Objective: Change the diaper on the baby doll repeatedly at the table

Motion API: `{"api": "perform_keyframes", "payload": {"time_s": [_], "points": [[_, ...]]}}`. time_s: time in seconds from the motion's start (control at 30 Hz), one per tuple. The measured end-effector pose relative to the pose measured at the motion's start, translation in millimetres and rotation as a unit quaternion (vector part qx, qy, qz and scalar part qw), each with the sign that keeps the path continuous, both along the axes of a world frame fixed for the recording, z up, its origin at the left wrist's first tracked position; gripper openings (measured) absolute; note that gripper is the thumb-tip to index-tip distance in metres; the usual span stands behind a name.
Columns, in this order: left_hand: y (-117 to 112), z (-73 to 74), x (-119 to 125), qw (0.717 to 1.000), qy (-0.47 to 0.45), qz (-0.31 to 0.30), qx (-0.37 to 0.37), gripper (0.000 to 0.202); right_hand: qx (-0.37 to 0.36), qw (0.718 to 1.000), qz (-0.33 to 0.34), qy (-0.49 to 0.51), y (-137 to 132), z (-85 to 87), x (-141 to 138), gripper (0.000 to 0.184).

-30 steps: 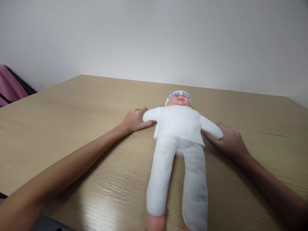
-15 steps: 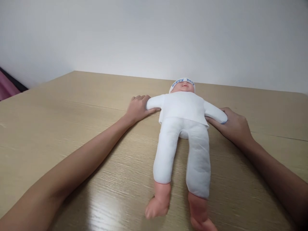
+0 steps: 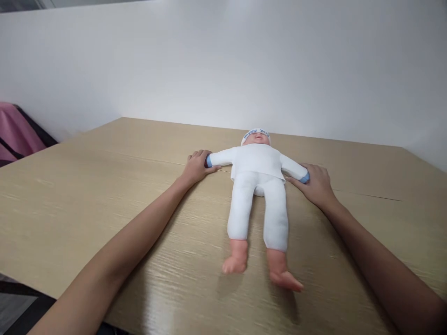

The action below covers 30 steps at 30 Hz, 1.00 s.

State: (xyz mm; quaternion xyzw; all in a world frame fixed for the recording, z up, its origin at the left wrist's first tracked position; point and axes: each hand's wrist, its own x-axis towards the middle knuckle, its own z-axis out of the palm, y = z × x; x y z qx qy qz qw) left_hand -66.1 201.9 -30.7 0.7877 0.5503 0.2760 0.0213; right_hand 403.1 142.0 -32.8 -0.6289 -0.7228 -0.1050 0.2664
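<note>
A baby doll (image 3: 259,160) in a white top and white trousers lies on its back, its head toward the wall and its bare feet toward me. It wears a white cap (image 3: 256,132) with blue lettering on the band. My left hand (image 3: 198,166) is closed around the end of the doll's arm on the left, by the blue cuff. On the other side my right hand (image 3: 314,182) grips the opposite arm at its blue cuff. The doll's own hands are hidden in my grasp.
The doll rests on a light wooden table (image 3: 104,200) with a thin seam across it. Behind stands a pale wall (image 3: 209,70). Beyond the table's left edge is a pink cloth on something dark (image 3: 21,132).
The doll appears farther away and smaller, and the view has shifted back. Both my hands keep hold of its arms, now lower on the sleeves, so the blue cuffs show more.
</note>
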Motion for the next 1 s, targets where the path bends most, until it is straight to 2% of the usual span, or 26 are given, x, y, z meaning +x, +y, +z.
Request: {"api": "perform_keyframes", "payload": {"time_s": [0.13, 0.43, 0.67, 0.87, 1.0], "points": [[-15, -0.8, -7, 1.0, -0.013, 0.016, -0.007, 0.061, 0.027, 0.999, 0.017, 0.023, -16, -5.4, -2, 0.081], [-43, -4.0, -11, 0.999, -0.023, 0.044, 0.0, 0.05, 0.047, 0.997, -0.01, 0.052, -45, -13.8, -20, 0.078], [-67, -9.7, -16, 0.997, -0.032, 0.073, -0.006, 0.061, 0.042, 0.997, -0.014, 0.07, -55, -18.2, -20, 0.085], [-101, -8.8, -15, 0.994, -0.038, 0.1, -0.028, 0.058, 0.06, 0.992, -0.031, 0.11, -76, -23.8, -27, 0.076], [-135, 0.4, -9, 0.991, -0.05, 0.114, -0.042, 0.055, 0.074, 0.983, -0.029, 0.166, -112, -8.9, -52, 0.064]]}}
